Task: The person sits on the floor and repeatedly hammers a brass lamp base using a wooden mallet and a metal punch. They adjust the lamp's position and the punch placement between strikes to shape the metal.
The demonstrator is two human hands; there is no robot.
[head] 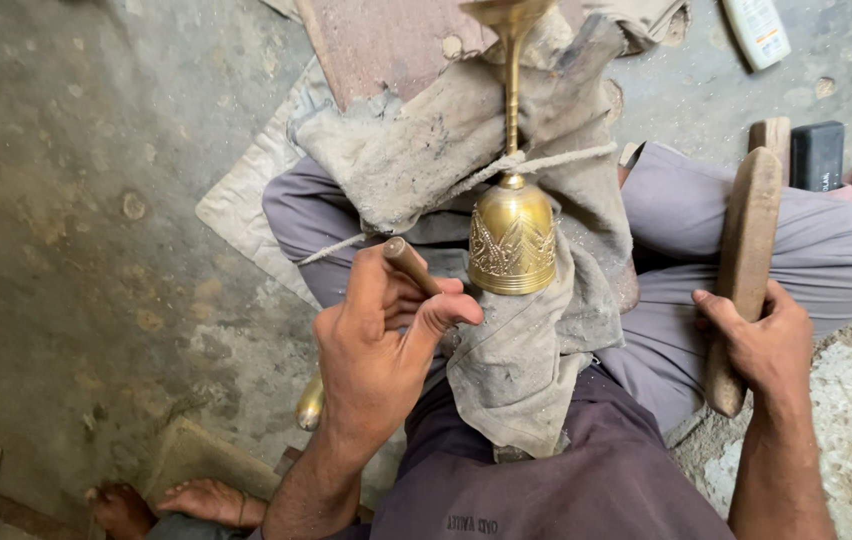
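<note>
Head view looks straight down on a person sitting cross-legged on a rough concrete floor [76, 200]. Nearest the camera, the left hand [381, 345] has its fingers [446, 308] closed around a thin wooden-handled tool [410, 264], whose far end points toward the bell. On the other side, the right hand [761, 345] grips a flat wooden mallet [746, 250] that stands nearly upright over the right knee, fingers wrapped round its lower part. Between the two hands, a dusty grey cloth [516, 350] hangs over the lap and legs. On this cloth rests a brass bell [512, 238], its open mouth toward the person and its engraved leaf band facing up, just beside the left fingertips. A slim brass handle [512, 90] runs away from the bell's crown toward the top of the frame, and a pale cord [556, 160] crosses the cloth at the joint where handle meets bell. Farther off, a black block [817, 155] lies beside the right knee, and a white bottle [757, 30] lies on the floor near the top edge.
</note>
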